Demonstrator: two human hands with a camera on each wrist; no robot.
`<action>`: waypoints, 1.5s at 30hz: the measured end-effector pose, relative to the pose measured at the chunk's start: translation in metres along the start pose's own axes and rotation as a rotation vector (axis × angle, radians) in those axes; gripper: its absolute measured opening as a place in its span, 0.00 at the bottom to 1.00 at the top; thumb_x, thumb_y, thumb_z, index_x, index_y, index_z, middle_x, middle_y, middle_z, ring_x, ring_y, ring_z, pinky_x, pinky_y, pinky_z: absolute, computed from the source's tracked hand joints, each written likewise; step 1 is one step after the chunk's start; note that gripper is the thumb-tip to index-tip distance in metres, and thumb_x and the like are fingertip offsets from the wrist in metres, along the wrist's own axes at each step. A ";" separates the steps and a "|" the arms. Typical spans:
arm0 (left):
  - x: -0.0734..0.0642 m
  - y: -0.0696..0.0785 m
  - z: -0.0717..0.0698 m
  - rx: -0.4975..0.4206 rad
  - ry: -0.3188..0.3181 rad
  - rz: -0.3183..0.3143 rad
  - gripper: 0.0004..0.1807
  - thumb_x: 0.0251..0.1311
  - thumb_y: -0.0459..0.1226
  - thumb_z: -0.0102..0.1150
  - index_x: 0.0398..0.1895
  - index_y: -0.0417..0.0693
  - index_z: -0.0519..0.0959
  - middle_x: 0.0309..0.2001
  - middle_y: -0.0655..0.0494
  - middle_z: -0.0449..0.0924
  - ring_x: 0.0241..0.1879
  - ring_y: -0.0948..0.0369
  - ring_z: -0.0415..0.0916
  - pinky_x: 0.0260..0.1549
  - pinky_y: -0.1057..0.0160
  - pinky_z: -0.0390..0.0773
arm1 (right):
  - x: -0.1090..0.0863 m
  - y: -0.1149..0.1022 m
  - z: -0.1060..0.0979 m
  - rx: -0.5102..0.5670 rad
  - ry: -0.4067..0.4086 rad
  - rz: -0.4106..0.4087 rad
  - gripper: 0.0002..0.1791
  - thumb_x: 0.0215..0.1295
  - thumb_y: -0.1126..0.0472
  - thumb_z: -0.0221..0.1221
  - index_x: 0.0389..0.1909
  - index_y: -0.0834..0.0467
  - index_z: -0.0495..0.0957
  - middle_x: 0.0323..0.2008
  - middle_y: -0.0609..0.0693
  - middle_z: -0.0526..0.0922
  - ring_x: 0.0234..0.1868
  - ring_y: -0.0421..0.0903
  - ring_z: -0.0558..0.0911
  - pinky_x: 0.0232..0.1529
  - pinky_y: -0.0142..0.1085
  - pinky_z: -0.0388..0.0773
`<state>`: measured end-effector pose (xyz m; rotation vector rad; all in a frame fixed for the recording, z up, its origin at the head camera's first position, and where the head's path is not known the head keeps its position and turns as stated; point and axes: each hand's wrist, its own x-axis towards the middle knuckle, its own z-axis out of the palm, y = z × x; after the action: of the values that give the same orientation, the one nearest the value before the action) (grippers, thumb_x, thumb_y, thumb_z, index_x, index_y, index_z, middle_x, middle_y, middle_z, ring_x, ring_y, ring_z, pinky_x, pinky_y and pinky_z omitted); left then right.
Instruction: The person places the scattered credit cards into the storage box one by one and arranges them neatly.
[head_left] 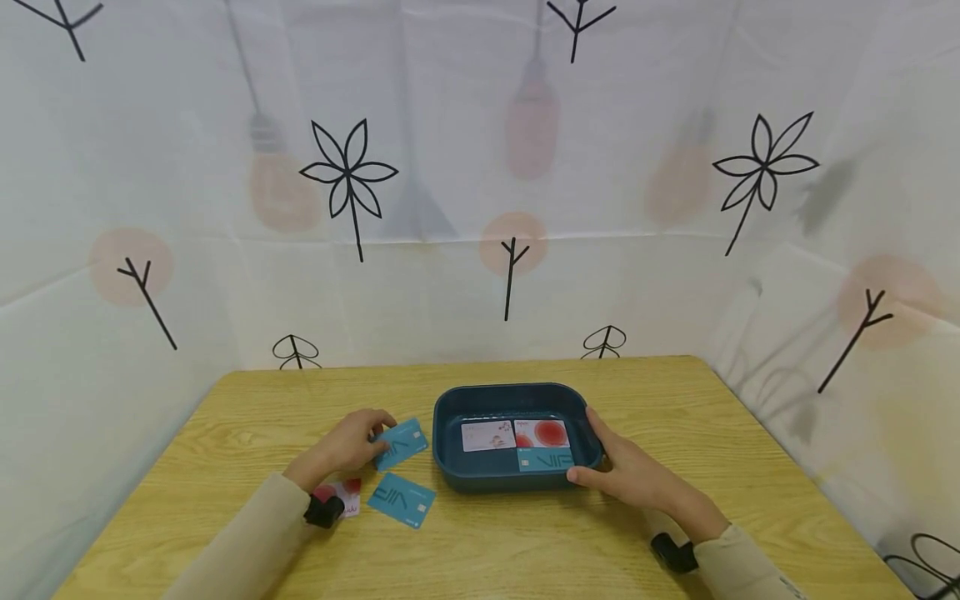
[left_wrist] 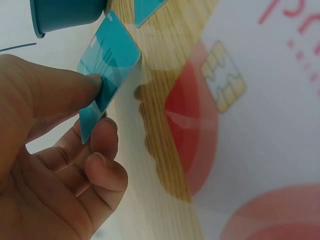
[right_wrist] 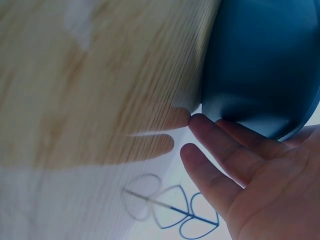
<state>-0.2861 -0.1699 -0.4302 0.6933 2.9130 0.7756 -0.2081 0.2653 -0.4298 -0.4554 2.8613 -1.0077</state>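
My left hand (head_left: 351,442) pinches a blue bank-style card (head_left: 402,443) between thumb and fingers, left of a dark blue plastic tray (head_left: 480,481). In the left wrist view the card (left_wrist: 114,52) is tilted up, its edge toward the camera. My right hand (head_left: 633,468) rests against the tray's right end, thumb at the front corner. Its fingers (right_wrist: 222,150) lie straight along the outer wall in the right wrist view. Inside the tray are a white-pink card (head_left: 487,436), a card with red circles (head_left: 542,432) and a blue card (head_left: 546,460) overlapping it.
Another blue card (head_left: 402,500) lies on the wooden table (head_left: 510,550) in front of the left hand. A red-and-white card (head_left: 351,497) lies partly under the left wrist, beside its black wrist camera (head_left: 324,511). Printed white cloth (head_left: 450,292) stands behind the table and at its sides.
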 end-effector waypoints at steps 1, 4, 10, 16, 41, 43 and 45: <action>0.000 0.000 0.000 -0.004 0.003 0.007 0.15 0.58 0.31 0.62 0.49 0.45 0.79 0.36 0.55 0.75 0.34 0.59 0.70 0.38 0.56 0.74 | 0.000 0.000 0.000 0.001 0.000 0.000 0.59 0.58 0.35 0.59 0.75 0.60 0.37 0.72 0.64 0.53 0.66 0.61 0.62 0.60 0.60 0.61; 0.000 0.000 0.000 -0.019 0.010 0.005 0.16 0.59 0.29 0.60 0.51 0.46 0.78 0.37 0.54 0.75 0.34 0.59 0.70 0.38 0.56 0.75 | -0.001 0.000 0.000 0.002 -0.002 0.002 0.59 0.58 0.35 0.59 0.75 0.60 0.37 0.72 0.63 0.52 0.67 0.61 0.62 0.60 0.60 0.60; 0.002 0.000 0.000 -0.053 0.031 -0.002 0.18 0.60 0.27 0.58 0.52 0.50 0.77 0.37 0.53 0.75 0.33 0.60 0.70 0.35 0.59 0.74 | -0.001 0.000 0.000 0.004 -0.004 0.004 0.59 0.58 0.34 0.59 0.75 0.60 0.36 0.72 0.63 0.52 0.67 0.62 0.61 0.61 0.60 0.60; 0.003 0.000 0.002 -0.074 0.059 0.006 0.18 0.60 0.27 0.58 0.52 0.52 0.77 0.39 0.54 0.75 0.32 0.60 0.70 0.33 0.60 0.73 | 0.000 0.000 0.000 0.003 -0.007 0.008 0.59 0.58 0.34 0.59 0.76 0.59 0.36 0.72 0.63 0.51 0.68 0.63 0.59 0.61 0.61 0.59; 0.002 0.008 -0.006 -0.128 0.140 0.167 0.19 0.63 0.26 0.55 0.55 0.48 0.75 0.42 0.52 0.75 0.30 0.62 0.69 0.29 0.64 0.72 | 0.000 0.000 -0.001 0.000 -0.009 0.006 0.58 0.59 0.36 0.59 0.75 0.60 0.37 0.72 0.64 0.52 0.67 0.63 0.61 0.61 0.61 0.59; 0.002 0.010 -0.008 -0.135 0.154 0.184 0.19 0.63 0.26 0.55 0.55 0.48 0.76 0.42 0.52 0.75 0.30 0.62 0.69 0.28 0.64 0.72 | 0.000 0.001 -0.001 -0.003 -0.013 0.008 0.58 0.59 0.36 0.59 0.75 0.59 0.36 0.72 0.64 0.52 0.67 0.63 0.61 0.61 0.61 0.60; 0.002 0.011 -0.009 -0.136 0.174 0.203 0.19 0.63 0.26 0.55 0.55 0.49 0.76 0.43 0.53 0.75 0.30 0.62 0.69 0.28 0.64 0.72 | 0.000 0.001 -0.001 -0.002 -0.015 0.012 0.58 0.59 0.36 0.59 0.76 0.59 0.36 0.71 0.64 0.53 0.65 0.62 0.63 0.60 0.60 0.61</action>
<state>-0.2850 -0.1644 -0.4166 0.9632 2.9346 1.0952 -0.2087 0.2665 -0.4302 -0.4429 2.8482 -0.9956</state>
